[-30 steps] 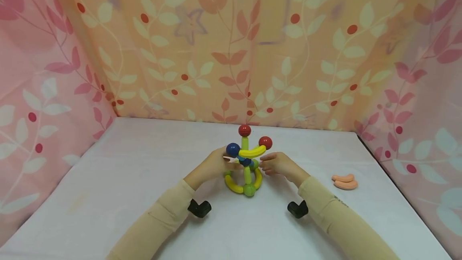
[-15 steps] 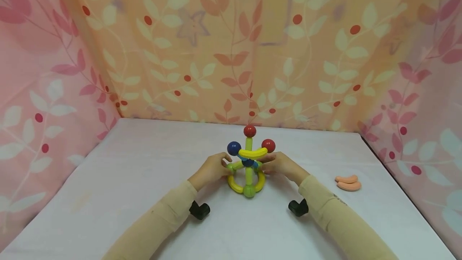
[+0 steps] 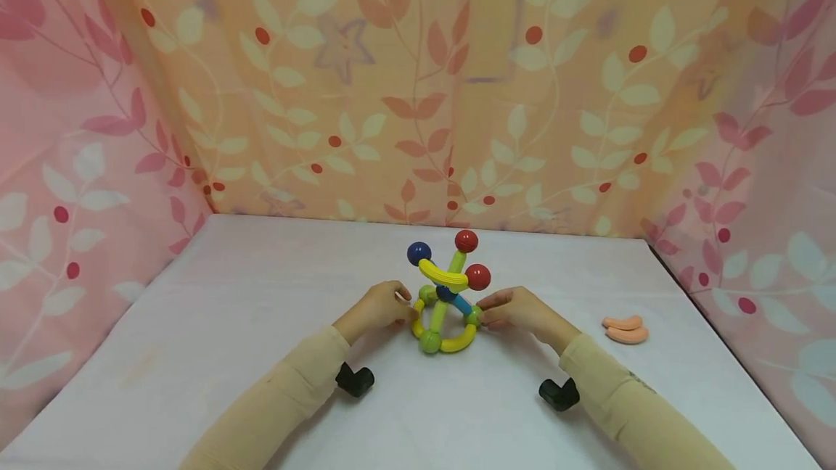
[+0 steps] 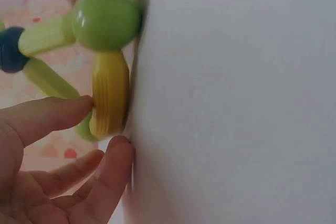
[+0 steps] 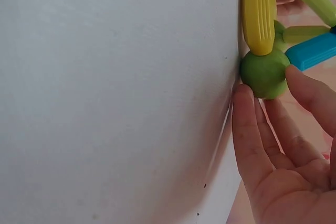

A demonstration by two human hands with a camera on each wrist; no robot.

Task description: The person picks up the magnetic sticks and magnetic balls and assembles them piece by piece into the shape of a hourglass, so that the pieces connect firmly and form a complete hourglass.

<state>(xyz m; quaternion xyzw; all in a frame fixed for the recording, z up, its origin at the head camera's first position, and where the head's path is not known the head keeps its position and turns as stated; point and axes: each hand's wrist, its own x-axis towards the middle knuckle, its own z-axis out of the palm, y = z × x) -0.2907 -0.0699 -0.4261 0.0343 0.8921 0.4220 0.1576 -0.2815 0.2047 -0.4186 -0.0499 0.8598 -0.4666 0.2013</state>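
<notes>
A magnetic ball-and-rod toy (image 3: pixel 439 318) stands on the table between both hands. Green balls and yellow curved rods form its base ring; light-green rods and a blue rod (image 5: pixel 312 51) rise to a dark blue ball (image 4: pixel 11 50). Above sit a blue ball (image 3: pixel 419 254), two red balls (image 3: pixel 466 241) and another yellow curved rod (image 3: pixel 443 276). At the left of the ring, my left hand (image 3: pixel 380 304) touches a yellow base rod (image 4: pixel 111 95) with the thumb, its fingers loosely bent just below. My right hand (image 3: pixel 519 314) holds a green base ball (image 5: pixel 265 73) between thumb and fingertips.
Two orange curved rods (image 3: pixel 625 330) lie together on the right of the white table (image 3: pixel 274 274). Patterned curtains (image 3: pixel 418 93) enclose the back and sides. A black wrist device (image 3: pixel 355 380) hangs under each forearm.
The toy has turned clockwise as seen from above: its front green ball moved left and the blue ball went backward. My left hand came off a green ball; my right hand shifted slightly nearer.
</notes>
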